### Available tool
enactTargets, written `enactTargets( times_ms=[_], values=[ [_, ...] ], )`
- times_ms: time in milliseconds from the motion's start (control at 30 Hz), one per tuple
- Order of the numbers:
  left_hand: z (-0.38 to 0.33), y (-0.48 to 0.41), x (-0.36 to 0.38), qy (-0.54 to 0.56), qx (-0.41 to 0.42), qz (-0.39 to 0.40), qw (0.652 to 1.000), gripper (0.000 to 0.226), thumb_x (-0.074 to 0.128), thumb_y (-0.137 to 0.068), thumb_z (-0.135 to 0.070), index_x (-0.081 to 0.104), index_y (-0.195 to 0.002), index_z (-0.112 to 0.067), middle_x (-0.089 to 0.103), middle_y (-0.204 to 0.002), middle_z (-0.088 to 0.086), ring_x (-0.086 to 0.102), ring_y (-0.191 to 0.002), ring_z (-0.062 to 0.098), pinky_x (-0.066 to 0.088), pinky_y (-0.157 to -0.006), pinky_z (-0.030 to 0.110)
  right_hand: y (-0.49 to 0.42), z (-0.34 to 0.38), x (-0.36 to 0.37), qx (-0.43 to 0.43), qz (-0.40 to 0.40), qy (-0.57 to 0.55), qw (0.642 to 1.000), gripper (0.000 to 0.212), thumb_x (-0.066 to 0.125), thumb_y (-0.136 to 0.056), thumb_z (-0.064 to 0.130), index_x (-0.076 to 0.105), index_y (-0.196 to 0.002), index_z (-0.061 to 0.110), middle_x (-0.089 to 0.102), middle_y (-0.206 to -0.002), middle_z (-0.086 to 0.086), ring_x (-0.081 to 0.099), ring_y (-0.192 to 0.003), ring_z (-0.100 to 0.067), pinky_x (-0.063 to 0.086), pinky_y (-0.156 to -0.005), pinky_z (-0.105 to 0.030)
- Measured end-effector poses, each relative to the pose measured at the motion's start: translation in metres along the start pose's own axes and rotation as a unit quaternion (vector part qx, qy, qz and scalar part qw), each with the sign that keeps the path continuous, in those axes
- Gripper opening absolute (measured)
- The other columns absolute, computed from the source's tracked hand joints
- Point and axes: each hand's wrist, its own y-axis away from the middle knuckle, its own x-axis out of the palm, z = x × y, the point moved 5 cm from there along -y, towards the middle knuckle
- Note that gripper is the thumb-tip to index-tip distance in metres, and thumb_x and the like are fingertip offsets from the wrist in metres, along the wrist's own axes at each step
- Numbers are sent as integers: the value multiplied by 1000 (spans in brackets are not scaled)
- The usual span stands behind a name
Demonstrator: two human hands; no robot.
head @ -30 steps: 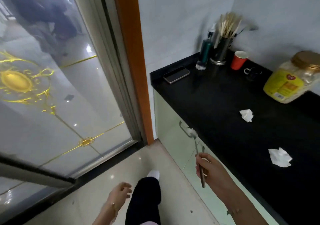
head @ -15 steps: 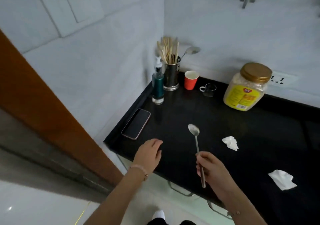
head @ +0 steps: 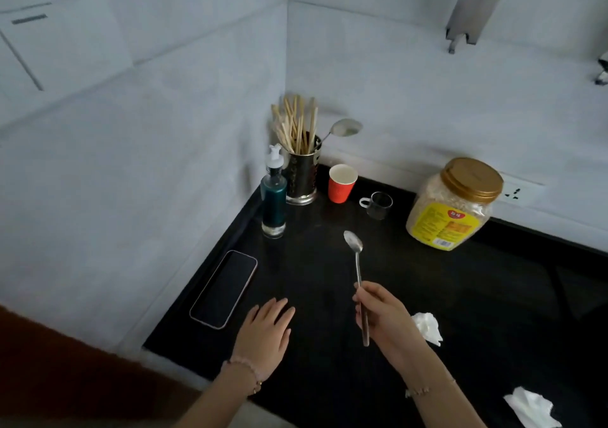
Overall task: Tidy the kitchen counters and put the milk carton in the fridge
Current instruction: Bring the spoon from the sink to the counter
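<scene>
1. The right hand (head: pixel 383 315) is closed around the handle of a metal spoon (head: pixel 357 264), bowl pointing up and away, above the black counter (head: pixel 460 296).
2. The left hand (head: pixel 266 332) is flat with fingers spread loosely, palm down over the counter's front edge, holding nothing; whether it touches the surface cannot be told.
3. No milk carton shows in this view.
4. One phone (head: pixel 225 289) lies face up just left of the left hand.
5. Two crumpled tissues lie on the counter: one (head: pixel 427 327) beside the right hand, one (head: pixel 533 409) near the lower right corner.
6. In the corner stand one pump bottle (head: pixel 273 200), one holder of chopsticks (head: pixel 302 177) with a second spoon in it, one red paper cup (head: pixel 342 182) and one small glass cup (head: pixel 378 204).
7. One gold-lidded jar (head: pixel 454 204) carries a yellow label; its writing is too small to read.
</scene>
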Motion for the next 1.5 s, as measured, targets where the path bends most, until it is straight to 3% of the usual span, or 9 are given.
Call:
enactTargets(
  times_ms=[167, 333, 500, 700, 833, 933, 1000, 1133, 1500],
  values=[
    [7, -28, -10, 24, -58, 31, 998, 44, 32, -76, -39, 68, -101, -36, 69, -111, -15, 67, -99, 5, 57, -79, 26, -49, 69, 23, -23, 34, -23, 999, 22, 52, -92, 9, 69, -105, 17, 60, -82, -2, 56, -74, -12, 48, -70, -26],
    [9, -47, -19, 73, -95, 46, 992, 45, 36, -95, -32, 34, -140, -24, 27, -152, -8, 26, -141, 16, 24, -115, 38, -108, 145, 61, -107, 44, -28, 993, 17, 55, -89, 5, 65, -101, 14, 62, -81, -4, 57, -74, -13, 49, -68, -27],
    [15, -52, -17, 64, -104, 42, 992, 49, 80, -55, -41, 68, -102, -35, 68, -111, -16, 67, -98, 4, 57, -79, 26, -145, 210, 96, -221, 45, 27, 974, 13, 60, -85, 0, 56, -90, 11, 68, -87, -7, 67, -81, -18, 56, -70, -24],
    [12, -52, -9, 23, -91, 45, 995, 39, 45, -72, -39, 67, -103, -35, 68, -113, -16, 66, -99, 4, 57, -80, 26, -181, 255, 120, -338, -59, 170, 924, 13, 63, -80, 6, 59, -79, 19, 67, -88, -10, 67, -81, -23, 58, -75, -31],
    [11, -54, -6, 25, -98, 84, 991, 50, 76, -52, -47, 68, -100, -36, 69, -110, -16, 68, -95, 3, 57, -76, 25, -192, 257, 135, -377, -83, 301, 872, 18, 56, -88, 16, 61, -103, 7, 63, -88, -2, 60, -72, -12, 45, -57, -17],
    [12, -54, -10, 37, -121, 80, 989, 60, 83, -42, -48, 68, -99, -36, 68, -111, -17, 68, -94, 2, 57, -75, 25, -203, 247, 138, -353, -84, 358, 860, 23, 54, -88, 17, 61, -105, 3, 66, -90, -7, 62, -79, -20, 49, -65, -29],
    [11, -52, -16, 73, -120, 98, 985, 60, 78, -54, -47, 62, -111, -36, 51, -130, -18, 60, -109, 0, 53, -86, 28, -207, 241, 137, -344, -80, 389, 851, 23, 56, -86, 17, 64, -103, 4, 70, -92, -11, 66, -83, -25, 54, -70, -34],
    [11, -56, -15, 101, -108, 79, 986, 53, 33, -96, -30, 14, -145, -27, -14, -140, -18, 2, -140, 5, 4, -116, 34, -208, 232, 137, -348, -63, 416, 838, 21, 58, -85, 21, 71, -91, 6, 72, -85, -13, 65, -77, -24, 55, -71, -37],
    [12, -59, -10, 84, -135, 128, 979, 53, 31, -96, -28, 10, -145, -27, -4, -156, -10, 3, -145, 14, 3, -118, 37, -205, 222, 131, -336, -44, 383, 859, 28, 60, -84, 34, 71, -95, 11, 69, -81, -2, 64, -78, -19, 54, -76, -39]
  ],
)
